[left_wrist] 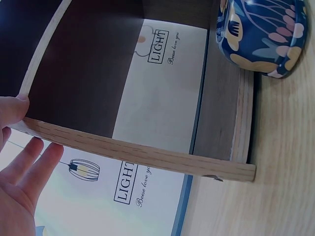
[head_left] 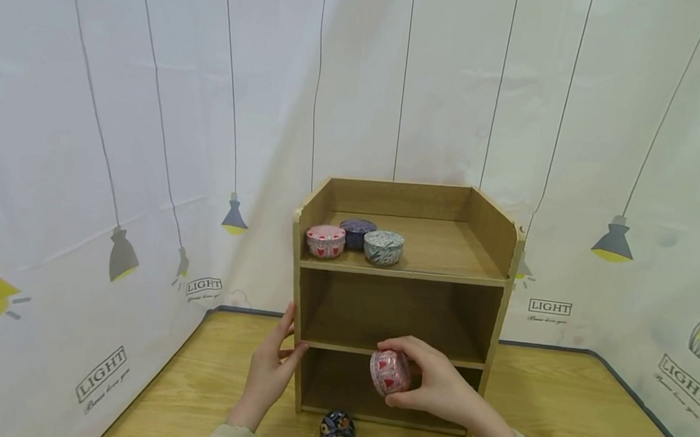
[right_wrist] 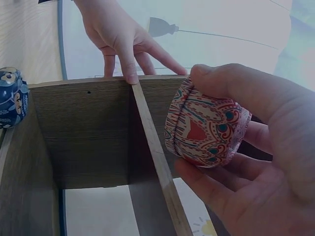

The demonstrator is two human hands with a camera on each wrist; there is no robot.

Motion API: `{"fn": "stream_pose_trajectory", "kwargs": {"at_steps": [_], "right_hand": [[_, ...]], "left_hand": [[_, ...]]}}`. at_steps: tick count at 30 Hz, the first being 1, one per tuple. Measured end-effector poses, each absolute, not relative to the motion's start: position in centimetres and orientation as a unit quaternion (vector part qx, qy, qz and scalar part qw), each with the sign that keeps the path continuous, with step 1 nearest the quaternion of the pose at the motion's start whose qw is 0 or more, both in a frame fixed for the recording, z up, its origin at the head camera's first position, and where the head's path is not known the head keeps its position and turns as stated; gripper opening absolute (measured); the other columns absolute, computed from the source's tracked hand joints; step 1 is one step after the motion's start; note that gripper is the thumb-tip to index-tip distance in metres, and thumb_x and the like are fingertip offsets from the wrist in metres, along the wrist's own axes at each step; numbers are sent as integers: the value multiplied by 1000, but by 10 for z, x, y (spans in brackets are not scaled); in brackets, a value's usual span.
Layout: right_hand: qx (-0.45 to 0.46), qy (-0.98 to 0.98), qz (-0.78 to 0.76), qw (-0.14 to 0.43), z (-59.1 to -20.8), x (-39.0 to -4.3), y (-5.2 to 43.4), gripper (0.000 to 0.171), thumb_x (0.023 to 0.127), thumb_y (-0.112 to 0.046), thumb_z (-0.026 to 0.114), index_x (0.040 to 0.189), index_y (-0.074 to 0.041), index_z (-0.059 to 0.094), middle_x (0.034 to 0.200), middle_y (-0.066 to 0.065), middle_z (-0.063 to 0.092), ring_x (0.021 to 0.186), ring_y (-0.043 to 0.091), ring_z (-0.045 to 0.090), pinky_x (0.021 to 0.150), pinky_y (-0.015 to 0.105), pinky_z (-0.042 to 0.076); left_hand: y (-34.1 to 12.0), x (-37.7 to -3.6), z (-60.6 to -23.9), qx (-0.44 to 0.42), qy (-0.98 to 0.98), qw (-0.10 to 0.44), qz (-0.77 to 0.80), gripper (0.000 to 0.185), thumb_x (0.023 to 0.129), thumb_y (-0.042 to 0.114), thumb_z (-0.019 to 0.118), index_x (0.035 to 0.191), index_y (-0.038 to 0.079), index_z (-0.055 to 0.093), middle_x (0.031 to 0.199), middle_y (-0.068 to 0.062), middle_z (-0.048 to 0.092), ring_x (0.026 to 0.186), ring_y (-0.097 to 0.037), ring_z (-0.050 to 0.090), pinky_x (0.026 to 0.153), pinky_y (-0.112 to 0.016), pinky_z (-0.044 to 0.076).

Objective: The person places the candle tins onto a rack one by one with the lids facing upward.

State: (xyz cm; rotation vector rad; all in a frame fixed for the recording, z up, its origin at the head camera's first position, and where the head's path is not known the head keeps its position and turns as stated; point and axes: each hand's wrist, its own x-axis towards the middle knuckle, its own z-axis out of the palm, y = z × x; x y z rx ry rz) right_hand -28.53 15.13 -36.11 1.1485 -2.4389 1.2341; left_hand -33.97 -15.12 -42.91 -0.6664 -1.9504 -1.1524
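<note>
Showing three tins (head_left: 355, 240) up top, head view only

I note a pink tin (head_left: 390, 372) patterned with red hearts and teal dots. The tin on the table (head_left: 337, 433) is dark blue with cream and pink petals. On the top shelf: a pink tin with red hearts (head_left: 326, 241), a dark purple tin (head_left: 358, 233), and a grey-white leaf-patterned tin (head_left: 383, 247). The shelf unit (head_left: 497, 252) is brown wood grain; the table (head_left: 553, 414) is light oak. The white curtain (head_left: 123, 134) has grey and yellow lamps.
</note>
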Motion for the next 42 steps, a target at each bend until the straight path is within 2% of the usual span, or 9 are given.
{"fn": "stream_pose_trajectory", "kwargs": {"at_steps": [4,13,20,36,42], "right_hand": [[390,-816,416,96,-358,-286,151,65,72,-12,86,130,-14,56,124,1,55,104,14,58,82,29,56],[385,-814,421,112,-350,-288,152,67,72,-19,87,131,-11,56,124,0,56,105,14,59,84,29,56],[380,-813,424,124,-345,-289,152,66,73,-21,87,131,-8,56,124,5,58,105,16,59,86,29,55],[364,-827,395,169,-338,-290,154,67,72,-29,88,131,-19,58,123,1,59,97,12,54,76,28,53],[355,-828,396,177,-334,-291,154,68,71,-28,88,131,-17,59,121,-1,61,92,11,55,73,27,52]], "left_hand": [[-152,-340,-429,-262,-763,386,-447,83,82,-6,73,152,16,35,139,-14,53,108,-31,62,65,-31,60],[-151,-341,-429,-267,-761,386,-448,83,82,-6,73,152,15,35,136,-15,55,107,-32,62,65,-32,60],[-150,-342,-429,-270,-759,389,-446,82,82,-7,73,152,14,35,136,-15,55,106,-32,62,65,-27,59],[-151,-342,-432,-253,-772,378,-444,83,83,-3,73,153,18,33,143,-12,48,109,-32,61,67,-25,59],[-151,-341,-432,-248,-780,374,-437,84,83,0,74,153,20,32,145,-10,47,110,-31,61,67,-26,59]]}}
